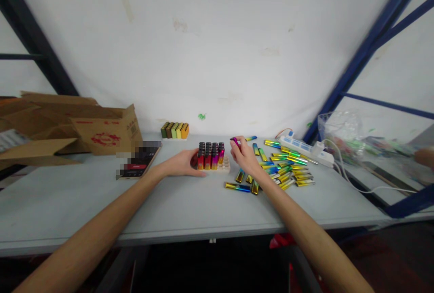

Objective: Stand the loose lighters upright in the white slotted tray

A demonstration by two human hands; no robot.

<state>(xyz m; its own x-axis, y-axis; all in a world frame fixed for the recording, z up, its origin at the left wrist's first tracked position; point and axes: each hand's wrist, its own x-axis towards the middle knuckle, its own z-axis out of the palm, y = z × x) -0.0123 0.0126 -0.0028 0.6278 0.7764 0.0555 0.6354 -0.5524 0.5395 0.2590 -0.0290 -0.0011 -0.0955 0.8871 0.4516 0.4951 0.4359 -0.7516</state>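
The left hand [185, 163] curves, thumb and fingers spread, around the left end of a pale slotted tray [225, 167] holding upright, black-topped, metallic red-and-purple lighters [207, 160]. The right hand [247, 157] pinches a slim purple lighter [236, 143] near the tray's right side — beside loose, shiny yellow, green and blue lighters [302, 177] strewn across the grey tabletop [190, 211].
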